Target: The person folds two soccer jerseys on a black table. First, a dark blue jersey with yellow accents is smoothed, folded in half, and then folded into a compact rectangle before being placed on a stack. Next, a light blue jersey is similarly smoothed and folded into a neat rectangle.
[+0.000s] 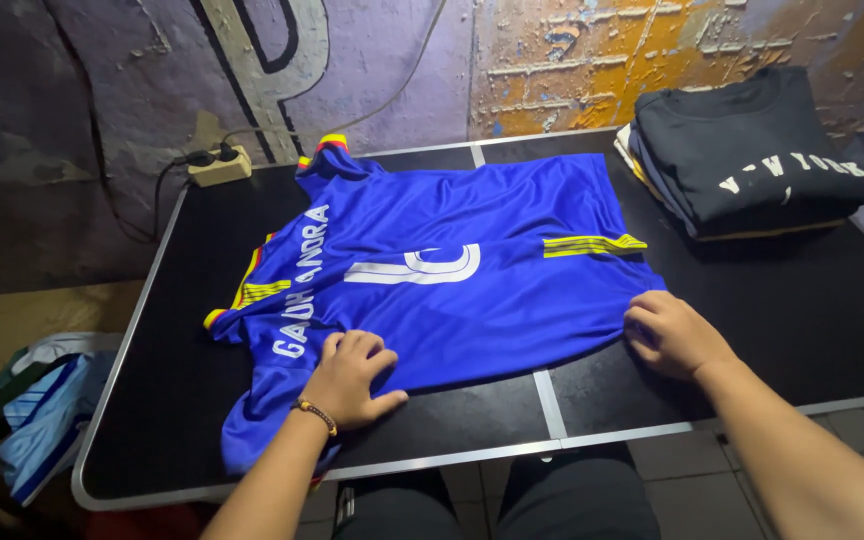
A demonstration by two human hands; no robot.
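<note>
The jersey lies flat, back up, in the middle of the black surface, blue with white lettering and yellow and red trim. Its long axis runs roughly from 9 o'clock to 3 o'clock across your view, collar end toward 9, hem toward 3, with one sleeve pointing up at 12 and the other hanging toward the near edge at 7.

Your left hand rests on the near side of the cloth at about 6 o'clock, fingers curled and pressing down on the fabric, thumb spread out to the side on the surface. Your right hand sits at the hem corner at about 4 o'clock, fingers bunched together on the edge of the cloth; whether they pinch it or only press it, you cannot tell from here. So the jersey lies away from both hands, toward 12, and both hands are on its near long edge, the right at the hem end, the left nearer the collar end.

Farther out, a stack of folded dark shirts sits at 2 o'clock, well apart from the jersey. A power strip lies at 11 o'clock at the far corner. A heap of clothes lies on the floor at 8 o'clock
</note>
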